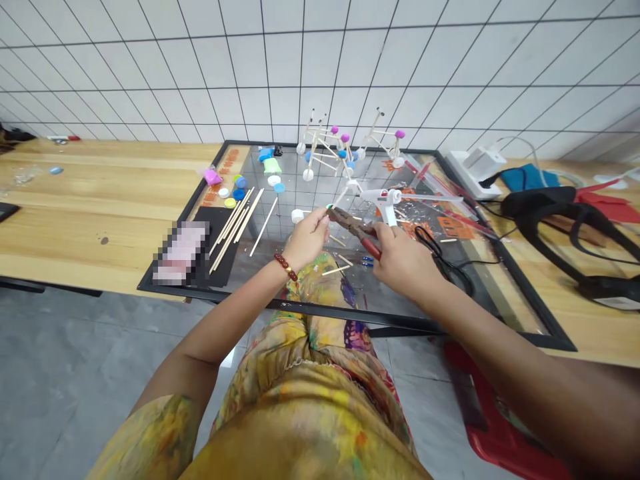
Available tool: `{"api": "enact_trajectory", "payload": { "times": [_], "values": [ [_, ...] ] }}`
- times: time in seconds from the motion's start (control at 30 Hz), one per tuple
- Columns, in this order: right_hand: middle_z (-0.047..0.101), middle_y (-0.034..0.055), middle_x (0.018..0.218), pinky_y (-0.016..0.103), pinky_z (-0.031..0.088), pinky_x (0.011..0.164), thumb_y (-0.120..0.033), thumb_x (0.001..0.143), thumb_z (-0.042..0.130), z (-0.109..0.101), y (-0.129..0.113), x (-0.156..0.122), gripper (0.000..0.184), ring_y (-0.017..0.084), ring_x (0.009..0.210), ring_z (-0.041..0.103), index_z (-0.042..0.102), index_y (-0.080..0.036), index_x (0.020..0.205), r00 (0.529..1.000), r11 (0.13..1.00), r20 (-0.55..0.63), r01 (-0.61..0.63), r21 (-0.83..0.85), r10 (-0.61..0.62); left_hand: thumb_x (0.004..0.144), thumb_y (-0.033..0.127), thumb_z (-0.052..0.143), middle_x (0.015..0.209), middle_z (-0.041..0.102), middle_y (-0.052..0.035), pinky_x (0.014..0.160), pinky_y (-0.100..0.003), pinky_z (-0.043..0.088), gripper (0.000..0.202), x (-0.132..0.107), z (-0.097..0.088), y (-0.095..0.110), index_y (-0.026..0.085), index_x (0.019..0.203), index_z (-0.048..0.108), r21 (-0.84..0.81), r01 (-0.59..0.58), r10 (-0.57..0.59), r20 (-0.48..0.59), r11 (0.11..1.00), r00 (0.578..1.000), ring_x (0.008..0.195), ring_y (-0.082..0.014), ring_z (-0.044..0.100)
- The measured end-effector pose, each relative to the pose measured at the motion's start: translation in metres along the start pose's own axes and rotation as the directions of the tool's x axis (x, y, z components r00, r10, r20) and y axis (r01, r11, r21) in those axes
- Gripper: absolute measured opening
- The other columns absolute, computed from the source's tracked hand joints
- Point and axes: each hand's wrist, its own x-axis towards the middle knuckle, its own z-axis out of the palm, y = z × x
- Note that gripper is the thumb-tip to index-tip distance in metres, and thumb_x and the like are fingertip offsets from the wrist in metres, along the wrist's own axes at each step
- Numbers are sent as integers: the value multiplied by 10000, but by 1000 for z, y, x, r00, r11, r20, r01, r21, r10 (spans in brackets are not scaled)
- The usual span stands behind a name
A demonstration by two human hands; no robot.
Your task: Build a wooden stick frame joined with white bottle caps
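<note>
My right hand (400, 260) is closed around the red handles of a pair of pliers (353, 227), whose jaws point left toward my left hand (307, 240). My left hand pinches a small green-tipped piece at the pliers' jaws; I cannot make out what it is. Both hands hover over a glass sheet (310, 280) lying on the wooden bench. A white glue gun (385, 200) rests just beyond the pliers. Short cut stick pieces (336, 270) lie on the glass under my hands.
Long wooden sticks (235, 227) lie left on a black mat. Coloured bottle caps (235, 190) sit nearby. Stick-and-cap models (345, 150) stand at the back. A black cord (445, 257) runs right; black straps (565, 227) and a white box (480, 167) lie beyond. A red stool (495, 433) stands below.
</note>
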Motion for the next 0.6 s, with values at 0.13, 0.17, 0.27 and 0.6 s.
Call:
{"api": "enact_trajectory", "payload": {
  "times": [0.13,0.17,0.27,0.6],
  "values": [
    [682,145,974,395,465,769,-215,889,548,-1,8,-2,280,312,857,651,569,-197,1168,997,975,50,46,220,-58,1016,284,566,601,500,42,577,-242,336,167,2,-5,-4,186,905,642,184,-209,196,88,960,977,553,-112,431],
    [674,120,924,394,470,764,-230,882,559,0,10,-4,241,299,825,641,573,-216,1122,995,958,61,58,281,-78,1024,301,541,604,503,38,595,-245,352,198,1,-6,-4,184,902,643,212,-248,229,107,945,967,562,-116,444],
    [623,47,823,392,497,746,-318,880,575,3,11,-9,112,251,753,597,566,-261,975,985,876,105,73,477,-139,1032,327,504,606,518,29,653,-255,401,272,-3,-11,-7,182,848,642,286,-355,323,155,890,934,584,-119,470],
    [489,-19,778,343,478,646,-515,809,688,-16,9,-38,320,172,672,468,554,-262,953,967,502,240,-164,849,-91,942,466,696,630,527,23,534,-235,350,297,-7,-15,-10,173,931,745,0,-248,247,85,969,965,547,-91,412]
  ]
}}
